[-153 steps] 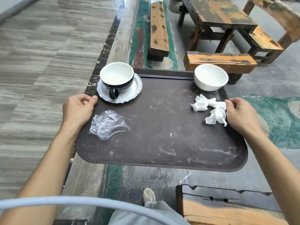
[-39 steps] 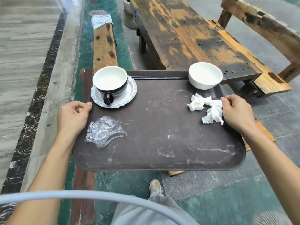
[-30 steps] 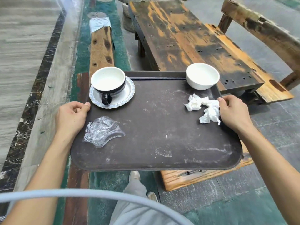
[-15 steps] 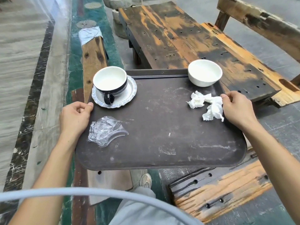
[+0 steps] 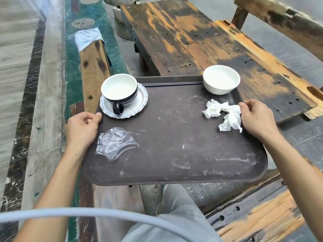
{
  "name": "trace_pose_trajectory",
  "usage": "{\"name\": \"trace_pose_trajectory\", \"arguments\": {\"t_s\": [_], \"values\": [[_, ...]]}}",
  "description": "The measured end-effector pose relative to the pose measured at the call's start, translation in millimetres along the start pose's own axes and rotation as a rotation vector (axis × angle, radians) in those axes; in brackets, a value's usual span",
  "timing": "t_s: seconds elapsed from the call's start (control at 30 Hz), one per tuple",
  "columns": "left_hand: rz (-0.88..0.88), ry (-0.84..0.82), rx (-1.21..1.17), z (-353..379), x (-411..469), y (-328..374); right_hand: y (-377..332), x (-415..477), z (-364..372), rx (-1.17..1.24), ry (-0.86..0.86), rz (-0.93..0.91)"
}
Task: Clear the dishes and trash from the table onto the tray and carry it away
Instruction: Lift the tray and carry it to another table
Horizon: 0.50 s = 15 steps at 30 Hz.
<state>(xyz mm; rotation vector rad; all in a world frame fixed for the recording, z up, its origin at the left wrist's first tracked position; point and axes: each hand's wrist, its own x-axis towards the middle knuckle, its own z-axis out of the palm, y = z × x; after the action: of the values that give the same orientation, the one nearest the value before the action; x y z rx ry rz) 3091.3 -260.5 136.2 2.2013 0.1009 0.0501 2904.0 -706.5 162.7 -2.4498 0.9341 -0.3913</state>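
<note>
Both grips on the tray, tray held in the air

Left hand is clamped on the left rim of the tray, thumb on top; right hand is clamped on the right rim. I see the tray held level above the floor, its far edge over the worn wooden desk. On the tray: dark cup upright on a white saucer at the far left corner; white bowl upright at the far right corner; crumpled napkins just beside the right hand, touching it; clear plastic wrapper near the left hand. Below the tray I see a trouser leg, and a wooden bench off to the left.
</note>
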Motion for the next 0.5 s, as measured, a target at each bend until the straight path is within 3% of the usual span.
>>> {"name": "trace_pose_trajectory", "arguments": {"t_s": [0.5], "values": [[0.062, -0.048, 0.042, 118, 167, 68, 6, 179, 52, 0.049, 0.036, 0.073]]}}
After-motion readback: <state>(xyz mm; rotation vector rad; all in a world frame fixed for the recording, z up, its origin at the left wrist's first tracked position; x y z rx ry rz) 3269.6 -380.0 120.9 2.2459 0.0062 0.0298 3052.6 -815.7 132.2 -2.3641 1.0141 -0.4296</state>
